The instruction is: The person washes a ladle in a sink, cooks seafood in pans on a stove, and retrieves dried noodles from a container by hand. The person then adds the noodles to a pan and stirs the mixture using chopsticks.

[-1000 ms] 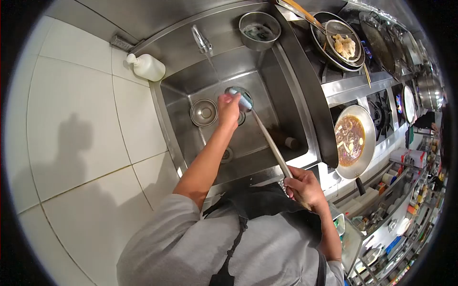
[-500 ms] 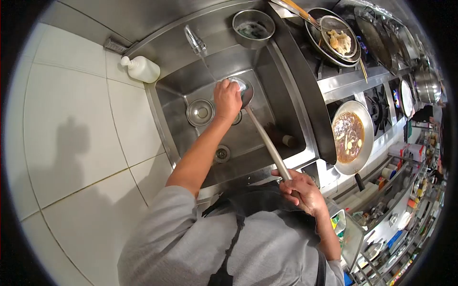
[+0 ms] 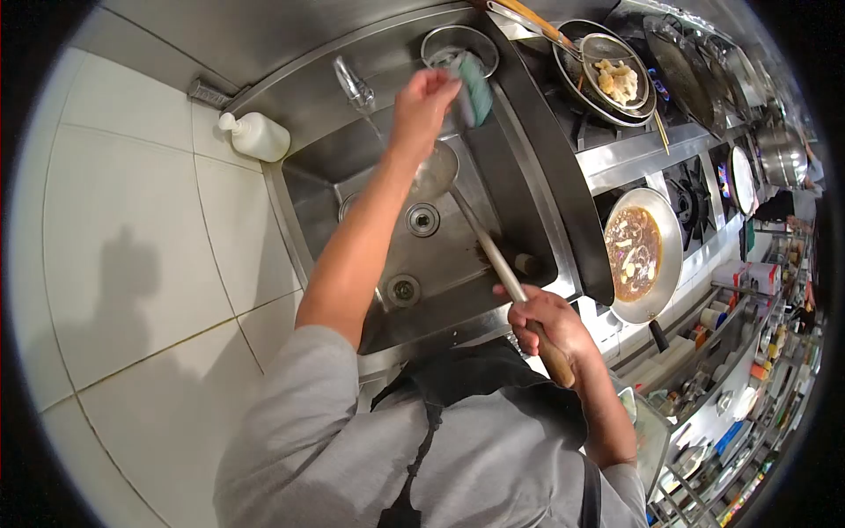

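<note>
My left hand (image 3: pixel 425 107) is raised over the back of the sink (image 3: pixel 458 255), its fingers pinched on a blurred green cloth (image 3: pixel 473 88) that hangs beside a metal bowl (image 3: pixel 459 51) on the sink's back ledge. My right hand (image 3: pixel 547 324) is wrapped round the wooden-ended handle of a long ladle (image 3: pixel 436 172). The ladle's round head lies under the faucet (image 3: pixel 354 86), from which water runs, and below my left wrist. A small steel bowl (image 3: pixel 347 208) in the sink is mostly hidden by my left forearm.
A soap bottle (image 3: pixel 255 136) stands at the sink's left corner. On the stove at the right are a pan of brown sauce (image 3: pixel 635 255) and a wok (image 3: pixel 572 75) with a strainer of food (image 3: pixel 616 81) over it. Shelves with containers line the far right.
My left hand has lifted the cloth off the ladle's head and moved it up toward the metal bowl. The ladle has shifted slightly left, still in my right hand.
</note>
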A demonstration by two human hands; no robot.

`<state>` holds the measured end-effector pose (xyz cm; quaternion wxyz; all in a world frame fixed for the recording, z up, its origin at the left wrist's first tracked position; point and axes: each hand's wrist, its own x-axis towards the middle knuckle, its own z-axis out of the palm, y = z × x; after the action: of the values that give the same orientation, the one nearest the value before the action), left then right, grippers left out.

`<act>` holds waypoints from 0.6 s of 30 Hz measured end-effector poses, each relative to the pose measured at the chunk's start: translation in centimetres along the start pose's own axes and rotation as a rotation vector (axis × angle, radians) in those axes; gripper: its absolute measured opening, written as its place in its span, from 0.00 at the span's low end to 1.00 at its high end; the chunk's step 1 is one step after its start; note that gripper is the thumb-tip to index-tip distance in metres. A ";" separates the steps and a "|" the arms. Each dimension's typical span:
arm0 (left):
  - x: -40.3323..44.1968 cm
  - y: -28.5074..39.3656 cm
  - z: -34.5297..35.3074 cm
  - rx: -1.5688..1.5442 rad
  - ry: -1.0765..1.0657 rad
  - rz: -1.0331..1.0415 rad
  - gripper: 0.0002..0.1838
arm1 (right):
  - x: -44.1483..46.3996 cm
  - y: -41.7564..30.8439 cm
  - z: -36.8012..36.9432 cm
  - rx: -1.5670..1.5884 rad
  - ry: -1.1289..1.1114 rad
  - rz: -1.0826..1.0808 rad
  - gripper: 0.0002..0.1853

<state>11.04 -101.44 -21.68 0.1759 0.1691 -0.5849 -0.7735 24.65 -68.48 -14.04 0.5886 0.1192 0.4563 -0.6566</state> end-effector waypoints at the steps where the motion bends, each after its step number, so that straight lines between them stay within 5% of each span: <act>1: 0.2 0.2 -0.5 0.027 0.037 -0.041 0.18 | 0.7 -0.6 0.2 0.021 -0.035 -0.006 0.27; 7: -0.8 -2.6 -9.8 -0.013 0.173 -0.396 0.16 | 5.6 -2.8 1.8 0.401 -0.275 0.113 0.24; 13: -1.3 -0.6 -12.0 -0.009 0.120 -0.302 0.10 | 8.3 -2.5 3.3 0.607 -0.362 0.211 0.24; 16: 0.4 -0.7 -13.0 -0.027 -0.023 -0.331 0.07 | 7.9 -3.4 4.3 -0.175 -0.127 0.086 0.26; 18: 0.6 -0.8 -13.3 -0.065 0.042 -0.324 0.07 | 8.1 -1.3 3.5 -1.032 0.092 -0.305 0.28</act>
<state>16.68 -112.78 -25.96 0.0666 0.2717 -0.5208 -0.8065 22.56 -76.63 -17.13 0.4481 -0.2243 0.7572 -0.4190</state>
